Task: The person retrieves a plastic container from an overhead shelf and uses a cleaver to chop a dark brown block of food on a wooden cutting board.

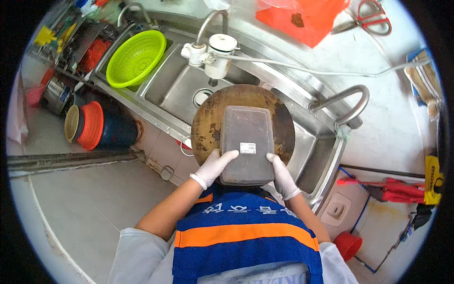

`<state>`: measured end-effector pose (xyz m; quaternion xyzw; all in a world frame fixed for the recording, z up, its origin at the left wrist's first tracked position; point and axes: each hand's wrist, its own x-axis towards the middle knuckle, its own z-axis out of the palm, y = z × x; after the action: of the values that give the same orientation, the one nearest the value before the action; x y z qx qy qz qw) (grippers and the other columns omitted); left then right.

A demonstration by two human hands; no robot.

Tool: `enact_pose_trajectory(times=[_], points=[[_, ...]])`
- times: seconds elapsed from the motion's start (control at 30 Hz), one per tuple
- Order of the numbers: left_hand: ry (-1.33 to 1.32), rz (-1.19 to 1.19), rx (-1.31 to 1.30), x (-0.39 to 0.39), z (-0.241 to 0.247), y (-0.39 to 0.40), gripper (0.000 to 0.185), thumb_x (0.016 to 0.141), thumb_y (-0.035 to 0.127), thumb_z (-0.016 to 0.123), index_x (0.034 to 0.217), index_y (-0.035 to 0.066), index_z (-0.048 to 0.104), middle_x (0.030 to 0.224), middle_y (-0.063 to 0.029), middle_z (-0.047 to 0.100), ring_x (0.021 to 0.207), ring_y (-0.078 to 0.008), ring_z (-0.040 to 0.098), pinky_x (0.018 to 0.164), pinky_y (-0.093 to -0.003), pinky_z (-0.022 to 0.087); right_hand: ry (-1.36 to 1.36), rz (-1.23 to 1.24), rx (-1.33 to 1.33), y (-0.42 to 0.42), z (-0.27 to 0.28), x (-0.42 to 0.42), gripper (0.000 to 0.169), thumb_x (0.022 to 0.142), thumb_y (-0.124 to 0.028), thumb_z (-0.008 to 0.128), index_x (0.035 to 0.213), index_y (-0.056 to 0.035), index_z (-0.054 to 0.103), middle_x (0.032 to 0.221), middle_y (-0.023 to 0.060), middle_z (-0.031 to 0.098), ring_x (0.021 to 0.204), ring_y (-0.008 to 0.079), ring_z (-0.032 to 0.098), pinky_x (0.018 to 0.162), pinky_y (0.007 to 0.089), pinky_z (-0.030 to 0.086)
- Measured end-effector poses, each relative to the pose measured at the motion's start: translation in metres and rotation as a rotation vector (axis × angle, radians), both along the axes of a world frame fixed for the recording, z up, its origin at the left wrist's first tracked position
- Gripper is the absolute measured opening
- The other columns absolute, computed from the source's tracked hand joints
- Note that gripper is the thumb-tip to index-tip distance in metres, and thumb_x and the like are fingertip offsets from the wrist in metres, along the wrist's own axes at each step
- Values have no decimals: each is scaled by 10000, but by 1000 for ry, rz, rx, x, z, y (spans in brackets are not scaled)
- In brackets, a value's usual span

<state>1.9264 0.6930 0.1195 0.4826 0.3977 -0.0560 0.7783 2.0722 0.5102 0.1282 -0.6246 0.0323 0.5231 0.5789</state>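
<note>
A rectangular translucent plastic container [247, 129] with rounded corners is held in front of me, a small printed label on its face. White gloves cover both hands. At its lower left side my left hand [214, 165] grips it, thumb laid on the face. On the lower right side my right hand [282, 174] holds it the same way; the fingers of both hands are mostly hidden beneath. Behind or under the container lies a round, dark-stained wooden board [209, 120], spanning the divider between two basins of a stainless steel sink [177, 96].
A lime-green plastic colander [120, 67] sits in the left basin. Curved faucets [361, 103] and a white water filter [217, 53] rise along the back. Red-handled scissors [374, 21] lie on the counter by a red plastic bag [283, 21]. Stacked buckets [117, 127] stand at the lower left.
</note>
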Motion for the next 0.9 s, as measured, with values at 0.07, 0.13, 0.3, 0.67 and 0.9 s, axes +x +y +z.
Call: enact_pose_trajectory(times=[0.07, 0.13, 0.3, 0.67, 0.9], points=[[-42, 25, -26, 4, 4, -1, 691, 844, 393, 663, 1263, -122, 474, 1166, -189, 596, 1039, -245, 601, 876, -337, 490, -22, 19, -65, 6, 12, 5, 523, 929, -376, 508, 1230, 51, 535, 1206, 147, 579, 1102, 212, 518, 989, 320, 372], [-44, 54, -55, 8, 16, -3, 631, 855, 400, 642, 1243, -84, 522, 1097, -159, 628, 989, -226, 615, 813, -318, 507, -73, 64, -110, 9, 25, 6, 536, 936, -396, 502, 1225, 53, 539, 1211, 146, 579, 1108, 210, 516, 994, 323, 368], [2, 109, -164, 13, 19, 6, 684, 820, 464, 659, 1229, -69, 531, 1110, -171, 624, 1005, -235, 615, 838, -325, 498, 114, -18, -13, 13, 33, 9, 612, 939, -461, 505, 1304, 29, 516, 1286, 170, 562, 1155, 234, 528, 1007, 325, 381], [64, 114, 127, 18, -22, 16, 787, 816, 457, 657, 1365, -49, 405, 1309, -208, 510, 1196, -273, 512, 985, -355, 421, -326, 97, -181, 22, -5, -7, 711, 874, -435, 579, 1368, 51, 422, 1268, 263, 436, 1197, 329, 434, 1047, 366, 330], [41, 352, -189, 25, 38, 17, 608, 858, 459, 614, 1300, 54, 515, 1230, -140, 583, 1134, -246, 545, 952, -359, 443, -308, 79, -69, 26, 5, -12, 675, 859, -391, 610, 1366, 22, 443, 1266, 253, 465, 1189, 312, 460, 1038, 364, 346]])
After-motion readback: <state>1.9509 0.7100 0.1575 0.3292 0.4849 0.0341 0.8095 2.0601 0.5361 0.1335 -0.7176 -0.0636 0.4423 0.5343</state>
